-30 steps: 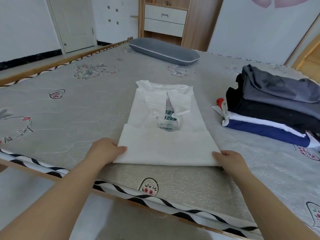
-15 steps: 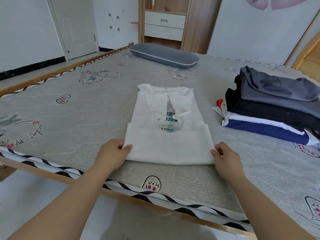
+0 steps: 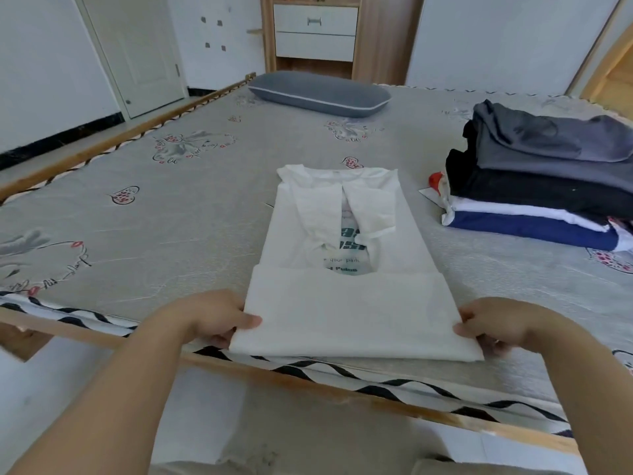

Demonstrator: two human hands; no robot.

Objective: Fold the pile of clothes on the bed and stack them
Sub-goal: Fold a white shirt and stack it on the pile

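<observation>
Fingertips of both hands are lying hidden under the white T-shirt (image 3: 342, 269), so only thumbs and knuckles are showing. The left hand (image 3: 209, 317) is pinching the near left corner of the shirt's folded-up hem, thumb on top, and the right hand (image 3: 493, 323) is gripping the near right corner the same way; the two hands are sitting well apart, one at each side of the fold. The shirt is lying flat on the bed (image 3: 137, 234) near its front edge, sleeves folded inward, with the lower part doubled over the middle. That fold is covering most of a teal print; only broken pieces are peeking out, and "your pai" plus a partial line below are all that is reading clearly. To the right, a stack of folded clothes (image 3: 534, 186) is resting on the mattress, grey on top, then black, white and navy, with its far side running out of the picture. A small red bit at the stack's left end is too small to identify. A grey pillow (image 3: 318, 94) is lying at the far side of the bed, and a wooden cabinet (image 3: 315, 32) behind it is being cut off by the top edge.
</observation>
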